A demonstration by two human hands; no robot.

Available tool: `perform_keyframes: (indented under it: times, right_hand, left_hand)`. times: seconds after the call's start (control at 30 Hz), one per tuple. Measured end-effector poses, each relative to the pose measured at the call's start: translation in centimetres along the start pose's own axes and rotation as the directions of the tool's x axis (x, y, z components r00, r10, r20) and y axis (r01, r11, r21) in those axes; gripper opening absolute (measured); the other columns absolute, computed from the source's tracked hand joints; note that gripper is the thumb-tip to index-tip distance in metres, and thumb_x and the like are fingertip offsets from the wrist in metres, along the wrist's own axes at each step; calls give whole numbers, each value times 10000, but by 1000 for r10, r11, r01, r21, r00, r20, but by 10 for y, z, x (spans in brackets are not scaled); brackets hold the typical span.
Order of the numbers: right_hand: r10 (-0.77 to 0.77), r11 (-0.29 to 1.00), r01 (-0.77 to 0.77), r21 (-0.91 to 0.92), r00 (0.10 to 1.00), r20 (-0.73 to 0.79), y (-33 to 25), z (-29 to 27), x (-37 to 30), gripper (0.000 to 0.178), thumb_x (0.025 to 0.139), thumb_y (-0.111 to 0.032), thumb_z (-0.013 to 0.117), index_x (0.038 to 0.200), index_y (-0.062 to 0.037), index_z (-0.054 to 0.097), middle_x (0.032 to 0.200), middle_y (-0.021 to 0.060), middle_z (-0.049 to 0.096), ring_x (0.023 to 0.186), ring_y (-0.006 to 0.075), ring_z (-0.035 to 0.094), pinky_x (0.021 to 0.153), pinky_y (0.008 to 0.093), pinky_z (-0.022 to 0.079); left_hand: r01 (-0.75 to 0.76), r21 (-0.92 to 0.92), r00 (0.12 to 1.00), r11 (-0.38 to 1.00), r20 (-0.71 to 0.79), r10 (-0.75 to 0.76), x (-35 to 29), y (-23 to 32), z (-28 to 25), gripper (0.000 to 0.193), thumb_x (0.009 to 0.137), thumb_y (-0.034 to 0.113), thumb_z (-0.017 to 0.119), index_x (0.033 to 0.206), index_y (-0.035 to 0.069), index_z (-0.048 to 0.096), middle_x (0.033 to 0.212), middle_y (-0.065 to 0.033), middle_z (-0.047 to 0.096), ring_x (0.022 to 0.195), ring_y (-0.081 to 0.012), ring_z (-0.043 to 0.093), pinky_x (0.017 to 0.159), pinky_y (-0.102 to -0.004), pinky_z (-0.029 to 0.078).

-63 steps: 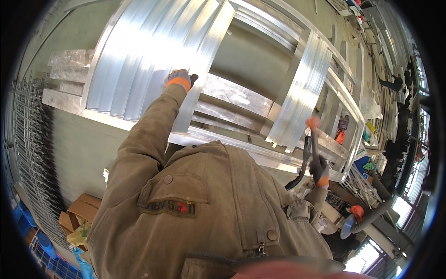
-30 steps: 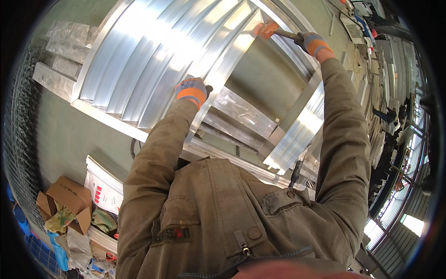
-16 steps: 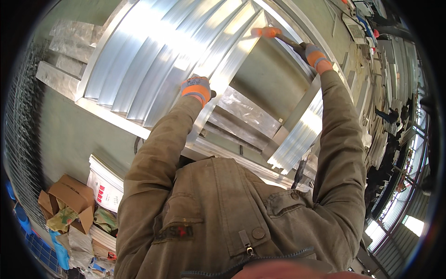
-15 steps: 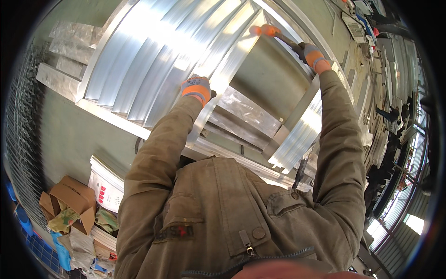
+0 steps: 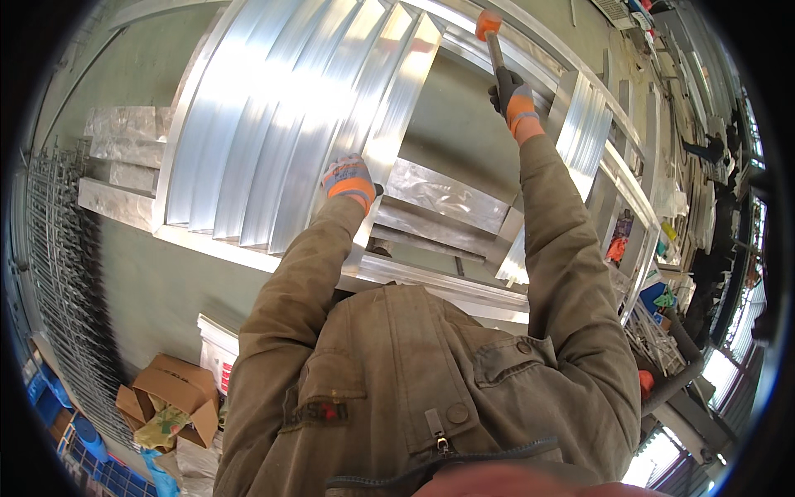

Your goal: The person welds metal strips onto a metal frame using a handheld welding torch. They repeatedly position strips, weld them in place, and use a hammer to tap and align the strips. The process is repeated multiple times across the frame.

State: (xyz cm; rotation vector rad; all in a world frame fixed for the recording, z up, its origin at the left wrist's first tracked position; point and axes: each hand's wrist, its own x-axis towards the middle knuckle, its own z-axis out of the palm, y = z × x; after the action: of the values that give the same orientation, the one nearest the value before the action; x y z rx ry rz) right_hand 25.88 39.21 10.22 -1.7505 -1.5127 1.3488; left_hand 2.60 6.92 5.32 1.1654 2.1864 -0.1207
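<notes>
My right hand (image 5: 515, 101), in a grey and orange glove with dark fingers, is wrapped round the handle of a mallet (image 5: 489, 26) with an orange head. The mallet head is over the far rail of a silver metal frame (image 5: 219, 242), apart from the slats. My left hand (image 5: 351, 179), gloved alike, grips the edge of the outermost louver slat (image 5: 399, 124), its dark thumb tip showing on the open side. Several more shiny slats (image 5: 281, 149) fill the left part of the frame, side by side and slanted.
Right of the opening stands a second group of slats (image 5: 585, 132). Metal bars (image 5: 451, 190) lie beneath the frame. At lower left are a cardboard box (image 5: 175, 388), a white bucket (image 5: 219, 346) and a stack of wire mesh (image 5: 70, 248). Metal profiles (image 5: 700, 166) lie along the right.
The mallet has swung away from the outermost slat's far end, and its handle now points outward. My left hand keeps hold of the slat. The whole view has shifted slightly.
</notes>
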Motion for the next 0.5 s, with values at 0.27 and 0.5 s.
perform_keyframes:
  times: [0.27,0.5]
  right_hand:
    - [91,986,-76,145,991,-97,23,30,22,530,1109,-524,514,1235,-40,690,731,80,657,520,186,585,488,376,437]
    - [165,972,-149,182,983,-79,14,23,24,480,1097,-515,572,1179,-56,684,732,90,662,502,190,560,484,381,414]
  left_hand:
    - [28,-15,998,999,56,-27,-2,4,-7,816,799,571,972,1417,116,695,1443,-142,716,1386,-349,667,1127,-458,569]
    - [40,5,997,999,64,-40,-4,7,-12,822,801,572,970,1431,116,703,1455,-144,720,1388,-359,674,1138,-461,572]
